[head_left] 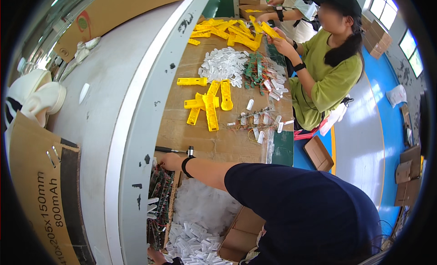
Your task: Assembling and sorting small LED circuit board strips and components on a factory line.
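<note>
Seemingly picking parts: upper hand (pixel 170 161) on the circuit boards (pixel 159 196), lower hand (pixel 157 255) among white caps (pixel 195 246). Neither grip can be told; lifting one board needs a clean pinch.

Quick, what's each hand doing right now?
Left hand: curled on circuit boards, grip cannot be told.
Right hand: barely in view, cannot be told.

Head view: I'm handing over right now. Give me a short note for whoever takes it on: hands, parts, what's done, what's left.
Hands: one hand at the lower edge, cut off, lies among the white plastic pieces; side and grip unclear. A dark-sleeved hand with a black wristband touches the circuit-board tray; its grip is hidden.
Parts: small hammer and yellow housings on the cardboard-covered bench.
Done: cannot tell.
Left: the tray is full of boards and many white pieces are loose.
</note>
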A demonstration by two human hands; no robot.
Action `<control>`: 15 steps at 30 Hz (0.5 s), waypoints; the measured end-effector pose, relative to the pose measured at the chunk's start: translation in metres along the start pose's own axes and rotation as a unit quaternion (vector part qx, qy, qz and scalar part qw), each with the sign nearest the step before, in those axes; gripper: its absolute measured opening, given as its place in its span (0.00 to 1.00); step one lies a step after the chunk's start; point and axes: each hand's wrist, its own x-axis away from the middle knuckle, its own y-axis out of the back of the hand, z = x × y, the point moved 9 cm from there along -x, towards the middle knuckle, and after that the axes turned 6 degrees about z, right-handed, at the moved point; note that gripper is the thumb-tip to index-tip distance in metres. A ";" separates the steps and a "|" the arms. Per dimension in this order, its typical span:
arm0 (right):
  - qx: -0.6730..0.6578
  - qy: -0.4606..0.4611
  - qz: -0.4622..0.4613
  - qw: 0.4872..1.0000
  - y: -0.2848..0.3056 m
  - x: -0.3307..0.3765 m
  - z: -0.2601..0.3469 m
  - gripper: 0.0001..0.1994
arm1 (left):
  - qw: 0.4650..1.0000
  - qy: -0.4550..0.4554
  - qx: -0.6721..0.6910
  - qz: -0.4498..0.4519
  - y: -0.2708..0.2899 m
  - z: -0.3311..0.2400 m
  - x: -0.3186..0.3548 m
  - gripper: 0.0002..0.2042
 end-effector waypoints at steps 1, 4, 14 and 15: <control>0.011 0.005 -0.001 1.000 0.004 0.000 -0.001 0.12 | 1.000 -0.002 -0.005 0.005 -0.004 -0.002 -0.003 0.12; 0.036 -0.012 0.022 0.999 0.001 -0.004 -0.003 0.13 | 1.000 -0.005 -0.017 0.000 0.001 -0.006 -0.002 0.12; 0.173 0.208 -0.152 0.951 0.009 -0.048 -0.020 0.07 | 0.998 -0.041 -0.027 -0.030 0.010 -0.021 -0.010 0.12; 0.145 0.228 -0.038 0.962 -0.040 -0.035 0.051 0.06 | 0.993 -0.021 -0.044 -0.108 0.084 -0.003 0.039 0.12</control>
